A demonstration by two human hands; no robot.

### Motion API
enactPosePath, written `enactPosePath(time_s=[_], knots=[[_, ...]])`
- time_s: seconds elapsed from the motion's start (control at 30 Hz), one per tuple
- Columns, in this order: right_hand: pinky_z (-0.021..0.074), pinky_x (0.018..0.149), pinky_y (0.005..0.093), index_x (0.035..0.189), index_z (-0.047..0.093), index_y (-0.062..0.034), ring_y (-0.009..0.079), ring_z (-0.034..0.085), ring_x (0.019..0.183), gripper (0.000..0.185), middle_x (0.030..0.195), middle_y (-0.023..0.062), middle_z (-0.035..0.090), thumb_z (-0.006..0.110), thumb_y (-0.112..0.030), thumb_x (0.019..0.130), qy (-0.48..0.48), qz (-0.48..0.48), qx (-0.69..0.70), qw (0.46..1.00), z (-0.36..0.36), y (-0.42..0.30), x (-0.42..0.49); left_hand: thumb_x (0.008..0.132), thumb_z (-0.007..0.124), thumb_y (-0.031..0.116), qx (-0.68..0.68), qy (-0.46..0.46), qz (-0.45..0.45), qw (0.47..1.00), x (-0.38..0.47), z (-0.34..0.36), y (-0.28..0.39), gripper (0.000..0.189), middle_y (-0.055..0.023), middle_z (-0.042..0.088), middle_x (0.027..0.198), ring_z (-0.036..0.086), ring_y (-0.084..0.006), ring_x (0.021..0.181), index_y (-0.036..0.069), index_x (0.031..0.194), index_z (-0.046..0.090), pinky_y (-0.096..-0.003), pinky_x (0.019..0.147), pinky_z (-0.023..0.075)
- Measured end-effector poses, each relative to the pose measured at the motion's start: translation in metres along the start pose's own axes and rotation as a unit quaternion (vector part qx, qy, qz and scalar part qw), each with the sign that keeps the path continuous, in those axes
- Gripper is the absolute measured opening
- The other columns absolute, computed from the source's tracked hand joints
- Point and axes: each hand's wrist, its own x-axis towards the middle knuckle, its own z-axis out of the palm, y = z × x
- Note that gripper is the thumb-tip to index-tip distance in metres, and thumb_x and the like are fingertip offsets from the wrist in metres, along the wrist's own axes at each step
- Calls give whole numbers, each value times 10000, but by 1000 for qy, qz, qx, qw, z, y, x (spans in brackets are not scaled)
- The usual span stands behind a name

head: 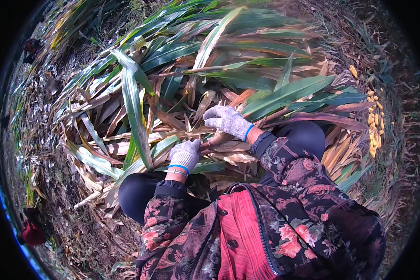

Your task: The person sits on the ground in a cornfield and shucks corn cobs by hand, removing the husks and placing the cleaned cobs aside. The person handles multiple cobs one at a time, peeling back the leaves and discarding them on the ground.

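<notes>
A large heap of cut corn stalks with green and dry brown leaves point(182, 56) lies before me and over my knees. My left hand point(186, 154), in a grey knit glove with a blue cuff edge, is closed around a corn stalk point(208, 144) near its husks. Up and to the right of it, my right hand point(227, 120), gloved the same way, rests at the dry husks and leaves by the stalk; its thumb and fingers are bent, and whether they grip anything cannot be told.
Several yellow corn ears point(374, 122) lie in a pile on the ground at the right, with a single ear point(353, 71) above them. Dry leaf litter point(59, 182) covers the ground at left. A person in red point(33, 232) is at the far left edge.
</notes>
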Motion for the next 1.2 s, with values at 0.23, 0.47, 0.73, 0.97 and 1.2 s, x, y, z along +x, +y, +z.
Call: enactPosePath(time_s=[0.23, 0.47, 0.73, 0.97, 1.2], knots=[[516, 914, 429, 1063, 730, 10, 362, 673, 1056, 466, 1117, 228, 711, 724, -401, 841, 102, 289, -277, 911, -91, 98, 30, 905, 599, 185, 39, 84, -24, 995, -10, -5, 10, 173, -142, 702, 992, 709, -349, 904, 145, 1065, 651, -487, 754, 563], [554, 814, 402, 1084, 700, -39, 254, 685, 925, 355, 1046, 106, 723, 676, -365, 946, 157, 335, 280, 886, -65, 162, 22, 905, 575, 167, 38, 98, -4, 994, -11, 14, 9, 203, -135, 692, 1004, 699, -343, 936, 140, 1087, 661, -476, 762, 562], [477, 805, 340, 1065, 711, 12, 201, 620, 857, 334, 928, 106, 705, 607, -297, 992, 276, 54, 104, 954, -59, 80, 33, 977, 491, 207, -10, 25, -24, 999, 12, 52, 2, 285, -183, 719, 1032, 716, -364, 959, 115, 1186, 662, -511, 760, 575], [453, 960, 305, 1143, 691, 10, 146, 617, 994, 291, 1079, 60, 690, 602, -229, 1004, 271, -37, 253, 928, -35, 10, 11, 952, 512, 205, -69, 157, -81, 982, 31, 77, 10, 274, -193, 733, 898, 730, -357, 856, 56, 1033, 727, -488, 738, 576], [489, 996, 394, 1141, 646, 25, 268, 647, 1043, 286, 1122, 152, 683, 619, -201, 967, 251, -1, 573, 780, -28, 44, 18, 962, 477, 182, -84, 133, -78, 984, 43, 92, 9, 258, -225, 698, 975, 699, -398, 908, 49, 1074, 667, -509, 757, 555]])
